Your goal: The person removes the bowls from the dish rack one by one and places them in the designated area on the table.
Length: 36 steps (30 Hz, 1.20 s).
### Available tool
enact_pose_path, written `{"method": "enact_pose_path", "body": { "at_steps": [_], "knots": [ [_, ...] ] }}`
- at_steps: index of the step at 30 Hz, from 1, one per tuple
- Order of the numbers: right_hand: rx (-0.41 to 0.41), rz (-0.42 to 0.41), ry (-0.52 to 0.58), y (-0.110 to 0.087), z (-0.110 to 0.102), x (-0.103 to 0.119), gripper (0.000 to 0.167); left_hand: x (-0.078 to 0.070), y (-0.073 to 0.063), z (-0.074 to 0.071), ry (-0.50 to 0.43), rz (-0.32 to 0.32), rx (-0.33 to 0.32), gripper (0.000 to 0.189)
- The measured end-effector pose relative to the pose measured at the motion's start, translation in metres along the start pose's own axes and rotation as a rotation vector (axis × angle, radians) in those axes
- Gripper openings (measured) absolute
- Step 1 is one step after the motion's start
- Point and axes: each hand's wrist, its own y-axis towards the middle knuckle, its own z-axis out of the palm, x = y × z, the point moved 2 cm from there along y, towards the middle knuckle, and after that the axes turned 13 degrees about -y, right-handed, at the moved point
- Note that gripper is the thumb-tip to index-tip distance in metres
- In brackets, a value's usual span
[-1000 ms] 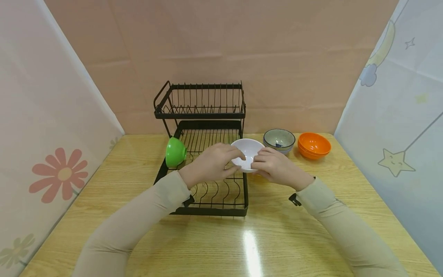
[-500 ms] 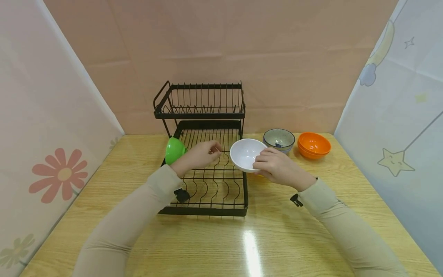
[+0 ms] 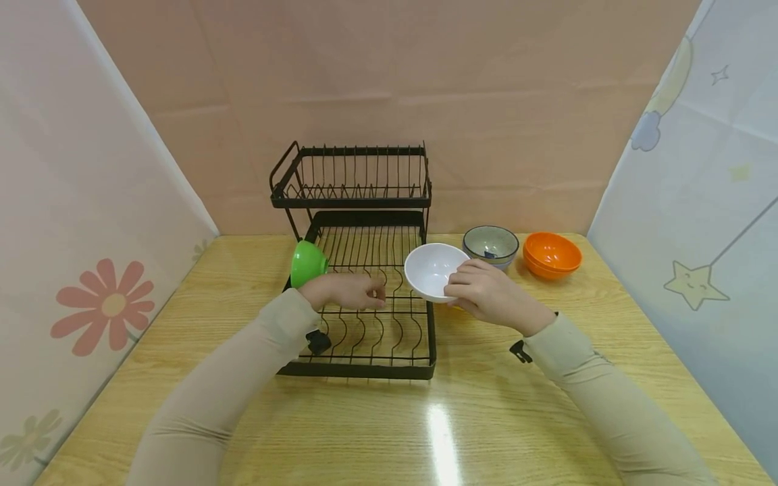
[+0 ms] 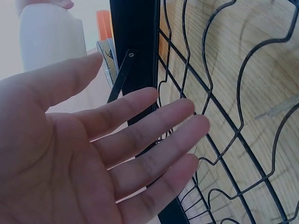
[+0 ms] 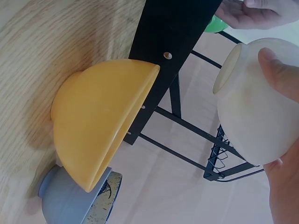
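In the head view my right hand (image 3: 486, 295) grips the right rim of a white bowl (image 3: 428, 270), held tilted near the right side of the black dish rack (image 3: 389, 371). The right wrist view has this bowl's foot and outer wall (image 5: 254, 107), with the thumb (image 5: 282, 77) pressed against it. My left hand (image 3: 349, 291) is over the rack's lower tier, holding nothing. Its fingers (image 4: 140, 135) are spread and relaxed in the left wrist view. Beside the left hand, a green bowl (image 3: 306, 264) stands on its side at the rack's left edge.
A yellow bowl (image 5: 100, 116) sits on the table beside the rack, mostly hidden below the white bowl in the head view. Farther back are patterned grey-blue bowls (image 3: 489, 244) and stacked orange bowls (image 3: 550, 255). The rack's upper tier (image 3: 355, 202) rises at the back.
My left hand has left the white bowl, moved left over the rack and then turned its fingers. The right hand keeps hold of the bowl, nearly in place.
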Motion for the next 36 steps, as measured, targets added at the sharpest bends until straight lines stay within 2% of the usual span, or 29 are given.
{"method": "enact_pose_path", "body": {
  "at_steps": [6,13,17,21,26,36],
  "knots": [
    [0.003,0.011,-0.019,-0.001,-0.001,-0.004,0.024,-0.001,-0.001,0.001,0.023,-0.013,0.030,0.036],
    [0.049,0.081,-0.058,-0.007,-0.010,-0.015,0.021,-0.002,-0.002,0.001,0.035,-0.035,0.035,0.037],
    [0.097,0.127,-0.075,-0.013,-0.013,-0.021,0.034,-0.004,-0.002,0.000,0.026,-0.033,0.034,0.039],
    [0.175,0.186,-0.073,-0.021,-0.009,-0.024,0.025,-0.007,-0.002,0.000,0.023,-0.030,0.035,0.040],
    [0.302,0.270,-0.029,-0.029,-0.001,-0.025,0.027,-0.008,-0.003,-0.001,0.024,-0.026,0.037,0.039],
    [0.522,0.348,0.044,-0.035,0.015,-0.022,0.025,-0.007,-0.004,0.000,0.039,-0.022,0.018,0.035]
  ]
}}
